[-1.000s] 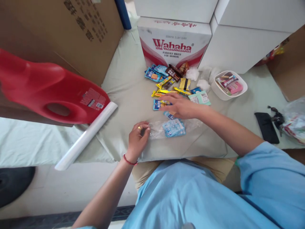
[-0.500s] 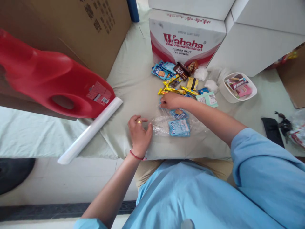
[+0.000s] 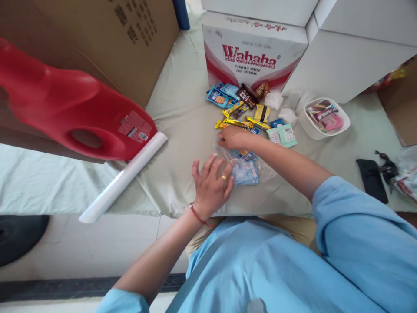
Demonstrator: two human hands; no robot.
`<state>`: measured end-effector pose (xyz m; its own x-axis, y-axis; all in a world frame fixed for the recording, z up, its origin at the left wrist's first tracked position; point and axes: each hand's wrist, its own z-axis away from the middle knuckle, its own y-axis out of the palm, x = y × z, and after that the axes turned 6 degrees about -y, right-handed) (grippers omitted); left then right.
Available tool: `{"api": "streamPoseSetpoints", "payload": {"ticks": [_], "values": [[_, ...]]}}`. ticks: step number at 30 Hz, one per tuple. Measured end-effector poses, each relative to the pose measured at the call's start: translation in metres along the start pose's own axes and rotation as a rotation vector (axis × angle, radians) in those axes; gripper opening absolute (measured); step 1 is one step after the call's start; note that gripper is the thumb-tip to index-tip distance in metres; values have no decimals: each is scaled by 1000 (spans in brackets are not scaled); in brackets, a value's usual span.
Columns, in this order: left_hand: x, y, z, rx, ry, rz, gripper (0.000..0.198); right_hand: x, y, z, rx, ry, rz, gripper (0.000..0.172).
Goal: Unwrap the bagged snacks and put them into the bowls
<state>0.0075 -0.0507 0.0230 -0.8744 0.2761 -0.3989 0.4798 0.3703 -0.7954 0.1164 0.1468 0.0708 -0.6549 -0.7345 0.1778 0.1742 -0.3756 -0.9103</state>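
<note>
My left hand (image 3: 213,184) is open, fingers spread, over the left side of a clear plastic bag (image 3: 267,170). Under the film lie light blue snack packets (image 3: 246,172), and another blue packet (image 3: 246,155) shows just beyond them. My right hand (image 3: 232,138) is closed at the bag's far left edge, its fingertips pinching the film; a bit of blue shows by them. Past that hand are yellow-wrapped snack bars (image 3: 237,123), a brown cocoa packet (image 3: 248,96), more blue packets (image 3: 217,96) and a pale green packet (image 3: 288,135).
A Wahaha carton (image 3: 254,52) stands behind the snacks. On the right are a white tub (image 3: 314,130) of snacks, a black phone-like object (image 3: 371,180) and keys (image 3: 387,169). A red jug (image 3: 107,108) and a white film roll (image 3: 124,178) lie left, by a brown box (image 3: 130,65).
My left hand has moved right and spread its fingers, from beside the bag to over it. The film now covers more of the near blue packets. My right hand stays nearly in place.
</note>
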Motion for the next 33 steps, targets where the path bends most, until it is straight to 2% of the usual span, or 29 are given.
{"api": "streamPoseSetpoints", "payload": {"ticks": [2, 5, 7, 9, 12, 14, 17, 21, 23, 26, 29, 31, 33], "values": [[12, 12, -9, 43, -105, 35, 37, -5, 2, 3, -23, -18, -40, 35], [32, 20, -22, 70, -204, 236, 39, -16, 8, 7, -73, -73, -154, 35], [41, 17, -30, 79, -197, 379, 51, -23, 14, 8, -97, -112, -243, 32], [44, 10, -38, 160, -107, 437, 68, -29, 19, 6, -99, -144, -340, 24], [42, 1, -48, 379, 51, 356, 86, -34, 25, 1, -107, -160, -494, 19], [39, -2, -54, 490, 98, 263, 94, -36, 26, -1, -145, -169, -547, 19], [35, -2, -62, 578, 156, 184, 98, -34, 27, -2, -185, -225, -594, 19], [25, 1, -74, 685, 248, 71, 94, -28, 25, -2, -115, -271, -690, 19], [20, 0, -79, 733, 239, -39, 90, -28, 23, 2, -161, -281, -716, 18], [19, -4, -81, 735, 198, -110, 86, -36, 20, 22, -433, -252, -737, 24], [27, -9, -76, 708, 171, -45, 80, -51, 23, 67, -674, -188, -727, 27], [35, -10, -71, 709, 173, -15, 69, -61, 31, 104, -681, -220, -698, 24], [44, -9, -66, 698, 188, 25, 56, -65, 44, 136, -587, -291, -652, 25]]}}
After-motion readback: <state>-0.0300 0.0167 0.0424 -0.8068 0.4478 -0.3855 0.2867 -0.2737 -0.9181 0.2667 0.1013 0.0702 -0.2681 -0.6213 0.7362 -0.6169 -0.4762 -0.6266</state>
